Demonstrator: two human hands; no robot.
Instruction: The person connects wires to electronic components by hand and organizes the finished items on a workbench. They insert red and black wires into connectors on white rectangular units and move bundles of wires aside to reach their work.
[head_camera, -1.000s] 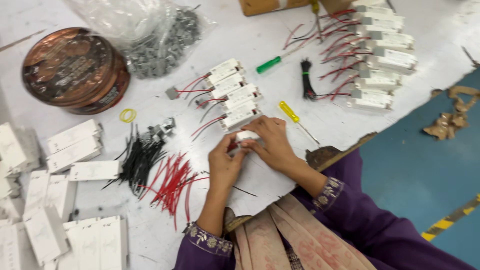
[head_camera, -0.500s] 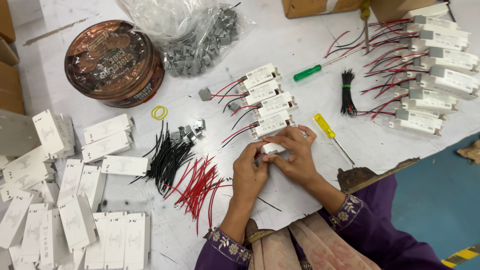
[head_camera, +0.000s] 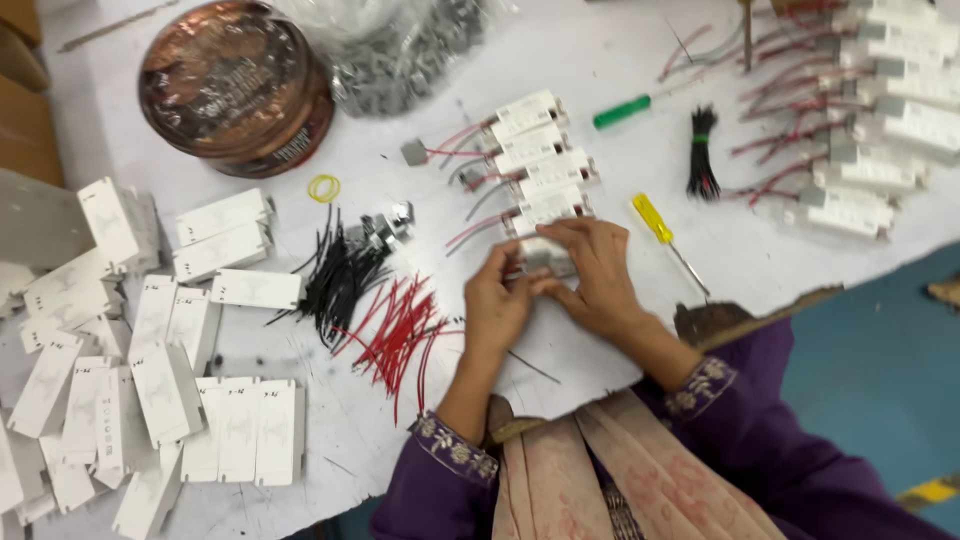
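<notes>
From the head view we look down on a white, scuffed desk (head_camera: 600, 60) with a blue floor beyond its right edge. Our left hand (head_camera: 497, 305) and right hand (head_camera: 598, 275) meet at the near edge, fingers curled shut on a small white rectangular plastic module (head_camera: 543, 255), held from both ends so it sits steady between them; what the fingertips do underneath we cannot tell. It lies just below a row of four like white modules with red and grey leads (head_camera: 535, 165), lined up as if finished. Loose red wires (head_camera: 400, 325) and black wires (head_camera: 335, 275) lie fanned just left of our hands, within easy reach. White empty casings (head_camera: 150, 370) crowd the left side. A yellow-handled screwdriver (head_camera: 655, 222) rests beside our right hand, a green-handled one (head_camera: 625, 110) farther up.
</notes>
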